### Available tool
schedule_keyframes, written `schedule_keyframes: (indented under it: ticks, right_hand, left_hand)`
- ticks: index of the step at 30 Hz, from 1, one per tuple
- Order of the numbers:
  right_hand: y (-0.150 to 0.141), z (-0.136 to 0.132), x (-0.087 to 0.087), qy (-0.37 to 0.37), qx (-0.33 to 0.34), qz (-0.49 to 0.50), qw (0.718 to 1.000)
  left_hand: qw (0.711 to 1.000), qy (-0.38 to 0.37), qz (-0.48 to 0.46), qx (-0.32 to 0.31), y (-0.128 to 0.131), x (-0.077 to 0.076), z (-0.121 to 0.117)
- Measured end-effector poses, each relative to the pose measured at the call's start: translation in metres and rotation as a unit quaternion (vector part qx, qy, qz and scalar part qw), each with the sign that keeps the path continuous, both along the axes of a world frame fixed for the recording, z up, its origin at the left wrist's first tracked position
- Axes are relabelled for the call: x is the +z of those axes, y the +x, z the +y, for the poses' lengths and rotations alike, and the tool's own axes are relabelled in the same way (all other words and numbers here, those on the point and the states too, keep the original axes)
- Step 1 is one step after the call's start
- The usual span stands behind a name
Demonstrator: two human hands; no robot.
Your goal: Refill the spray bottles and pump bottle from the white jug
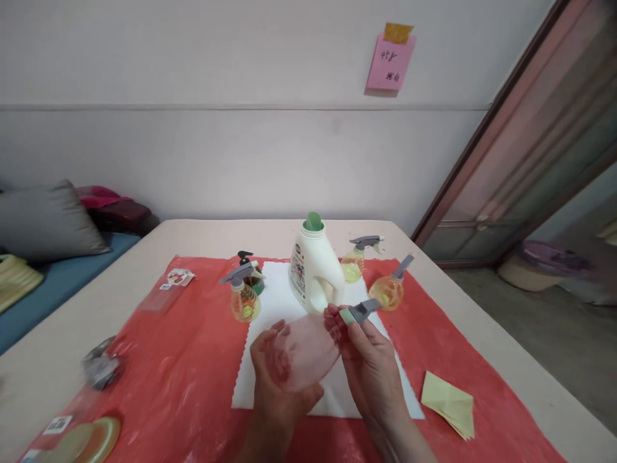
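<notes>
My left hand (pixel 279 392) is wrapped round the body of a clear, pinkish-looking spray bottle (pixel 311 352), tilted over the white cloth. At the bottle's neck end, my right hand (pixel 373 366) grips a grey and pale green spray trigger head (pixel 362 311). The fingers hide the neck, so I cannot tell whether head and bottle are joined. Just beyond my hands stands a white detergent jug (pixel 315 267) with a green piece in its mouth. Spray bottles with yellowish liquid stand at the left (pixel 245 302), back right (pixel 353 267) and right (pixel 387 292).
A dark pump bottle (pixel 253 276) is behind the left spray bottle. The white cloth (pixel 270 289) covers part of the red sheet (pixel 193 360). A folded yellow cloth (pixel 448 402) lies right. Leftward are a plastic packet (pixel 166 289), a blurred grey item (pixel 101 363) and a round lid (pixel 106 437).
</notes>
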State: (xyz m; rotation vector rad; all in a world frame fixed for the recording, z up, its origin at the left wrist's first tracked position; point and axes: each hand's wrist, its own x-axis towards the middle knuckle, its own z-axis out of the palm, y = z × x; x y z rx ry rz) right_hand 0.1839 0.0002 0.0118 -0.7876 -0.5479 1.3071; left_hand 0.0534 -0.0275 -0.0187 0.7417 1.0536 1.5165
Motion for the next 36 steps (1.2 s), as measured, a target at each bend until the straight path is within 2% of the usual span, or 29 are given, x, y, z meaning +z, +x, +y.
schedule_keyframes:
  ticks: [3,5,7,9,13,15,17,19,22,24,25,28,32,34,36]
  right_hand:
    - [-0.001,0.000,0.001,-0.018,-0.027,0.020,0.999]
    - [0.002,0.001,0.000,-0.026,-0.052,0.018,0.998]
    - [0.007,0.002,-0.001,-0.028,-0.068,0.005,0.997]
    - [0.012,0.004,-0.001,-0.022,-0.053,-0.014,0.998]
    - [0.019,0.004,-0.003,-0.009,0.015,-0.045,0.999]
    - [0.018,0.003,-0.005,-0.013,0.034,-0.063,0.997]
    - [0.016,0.003,-0.009,-0.013,0.049,-0.087,0.995]
    - [0.009,0.001,-0.013,-0.003,0.052,-0.122,0.991]
    - [-0.003,-0.003,-0.016,0.014,0.006,-0.191,0.981]
    - [-0.008,-0.006,-0.017,0.020,-0.023,-0.233,0.972]
    - [-0.009,-0.008,-0.018,0.022,-0.032,-0.248,0.968]
    - [-0.004,-0.010,-0.018,0.040,-0.021,-0.267,0.963]
    - [0.001,-0.010,-0.014,0.081,0.089,-0.266,0.957]
    - [-0.005,-0.013,-0.012,0.088,0.126,-0.299,0.942]
    - [-0.015,-0.019,-0.013,0.067,0.113,-0.343,0.930]
  left_hand:
    - [0.994,-0.017,0.108,-0.010,0.003,0.000,-0.006]
    - [0.992,-0.039,0.111,-0.055,0.002,0.000,-0.006]
    - [0.989,-0.052,0.067,-0.120,-0.002,-0.002,-0.002]
    - [0.981,-0.075,0.015,-0.177,-0.008,-0.006,0.003]
    - [0.962,-0.127,-0.055,-0.234,-0.019,-0.013,0.013]
    - [0.947,-0.136,-0.038,-0.289,-0.021,-0.014,0.014]
    - [0.931,-0.141,0.026,-0.335,-0.019,-0.011,0.013]
    - [0.932,-0.142,0.132,-0.306,-0.013,-0.008,0.009]
    - [0.934,-0.132,0.296,-0.152,0.001,-0.006,0.001]
    - [0.930,-0.092,0.345,-0.085,0.009,-0.008,-0.003]
    - [0.930,-0.064,0.354,-0.077,0.011,-0.009,-0.005]
    - [0.931,-0.030,0.336,-0.139,0.006,-0.005,-0.004]
    - [0.935,-0.050,0.232,-0.262,-0.011,0.012,0.002]
    - [0.936,-0.035,0.220,-0.273,-0.016,0.016,0.003]
    - [0.938,-0.033,0.249,-0.240,-0.017,0.014,0.003]
